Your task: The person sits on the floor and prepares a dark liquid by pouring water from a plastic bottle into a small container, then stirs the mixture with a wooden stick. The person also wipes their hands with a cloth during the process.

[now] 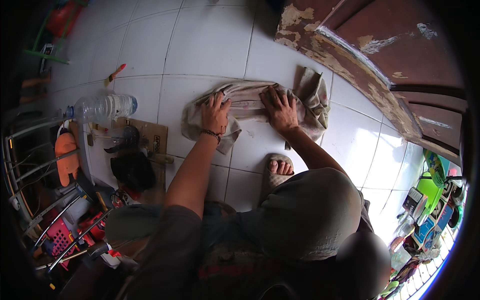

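Observation:
A crumpled, stained beige cloth [245,102] lies on the white tiled floor [205,45], bunched up toward its right end. My left hand [215,117], with a dark bracelet at its wrist, rests on the cloth's left part with the fingers stretched forward. On the right part, my right hand [281,110] presses down with its fingers spread. Both palms face the floor, and the cloth's folds hide some of the fingertips. Just below the cloth is my foot [279,167] in a sandal.
A brown door [370,45] with peeling paint stands at upper right. At left are a plastic bottle [102,106], a paintbrush [116,74], cardboard [160,135] and a metal rack with an orange glove [66,160]. Assorted items, including a green container [430,191], crowd the right edge.

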A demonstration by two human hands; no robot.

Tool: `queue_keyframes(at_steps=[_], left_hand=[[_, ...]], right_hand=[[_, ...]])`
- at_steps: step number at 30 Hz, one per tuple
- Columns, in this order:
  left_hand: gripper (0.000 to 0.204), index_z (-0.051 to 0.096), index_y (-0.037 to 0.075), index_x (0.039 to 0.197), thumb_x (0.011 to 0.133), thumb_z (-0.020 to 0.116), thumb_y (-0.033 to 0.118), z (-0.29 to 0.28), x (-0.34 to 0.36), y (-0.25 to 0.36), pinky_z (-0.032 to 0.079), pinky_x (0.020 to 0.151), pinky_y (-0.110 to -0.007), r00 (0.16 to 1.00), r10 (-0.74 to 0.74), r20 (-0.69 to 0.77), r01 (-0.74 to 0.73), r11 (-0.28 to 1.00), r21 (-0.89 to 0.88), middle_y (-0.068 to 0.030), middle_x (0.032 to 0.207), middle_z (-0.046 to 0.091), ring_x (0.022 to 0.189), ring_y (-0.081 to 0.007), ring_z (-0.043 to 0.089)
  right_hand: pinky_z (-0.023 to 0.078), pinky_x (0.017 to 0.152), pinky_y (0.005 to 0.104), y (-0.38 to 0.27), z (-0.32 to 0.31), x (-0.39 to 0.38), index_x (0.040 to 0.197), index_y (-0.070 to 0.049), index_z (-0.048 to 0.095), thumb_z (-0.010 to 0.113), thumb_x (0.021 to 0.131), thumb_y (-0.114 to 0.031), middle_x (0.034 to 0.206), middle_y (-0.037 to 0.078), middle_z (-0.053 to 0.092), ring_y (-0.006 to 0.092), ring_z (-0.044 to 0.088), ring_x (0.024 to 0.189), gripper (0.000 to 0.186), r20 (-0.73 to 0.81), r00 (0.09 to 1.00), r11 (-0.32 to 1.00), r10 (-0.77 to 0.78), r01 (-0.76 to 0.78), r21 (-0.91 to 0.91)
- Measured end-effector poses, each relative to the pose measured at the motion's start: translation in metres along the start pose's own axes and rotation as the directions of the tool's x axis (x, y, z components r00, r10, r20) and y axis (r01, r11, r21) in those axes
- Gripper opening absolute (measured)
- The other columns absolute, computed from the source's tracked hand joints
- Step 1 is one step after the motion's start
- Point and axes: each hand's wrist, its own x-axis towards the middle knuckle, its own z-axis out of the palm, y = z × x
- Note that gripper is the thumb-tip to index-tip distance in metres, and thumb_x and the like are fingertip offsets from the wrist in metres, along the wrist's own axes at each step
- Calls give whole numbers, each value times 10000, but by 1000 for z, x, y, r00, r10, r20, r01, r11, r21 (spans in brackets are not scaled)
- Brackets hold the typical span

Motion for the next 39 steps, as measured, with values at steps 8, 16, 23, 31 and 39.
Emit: queue_keyframes(at_steps=[8,16,23,31,39], left_hand=[[147,679,30,925,781,705,15,3,-14,-57,525,953,-415,977,174,-126,-196,963,-187,-82,1283,613,1180,-349,546],[316,599,50,1080,792,687,-46,-40,-43,-48,529,924,-453,973,104,-206,-195,850,-490,-210,1168,618,1133,-427,597],[290,557,-9,1246,959,581,19,-71,-5,-7,545,854,-319,954,-175,245,277,191,-942,-91,1116,669,963,-152,661],[383,545,10,1357,978,565,56,-127,3,27,480,1010,-362,957,6,289,226,-638,-736,-109,1248,635,1139,-207,612],[116,667,-5,1028,955,662,85,-94,34,65,499,724,-242,876,-481,21,-75,-180,-981,-6,898,679,798,-75,591]], right_hand=[[438,1008,470,46,-1,-21,1249,-225,694,796,711,-203,1386,128,558,329,579,1211,548,-260,965,931,-20,113,347],[500,980,353,60,-43,-30,1384,-46,573,803,745,-98,1233,180,665,311,663,1085,681,24,897,313,442,-179,933],[456,1059,401,-29,-74,0,1446,-79,506,694,901,-123,1336,138,613,253,574,1240,578,172,984,178,50,-178,968],[320,1123,365,-41,-85,43,1554,-1,284,592,906,-95,1550,121,395,233,320,1429,724,278,958,-560,-68,-268,784],[462,978,465,-68,-84,45,1273,3,621,711,860,-126,1366,237,505,404,536,1179,443,-297,955,714,11,200,671]])
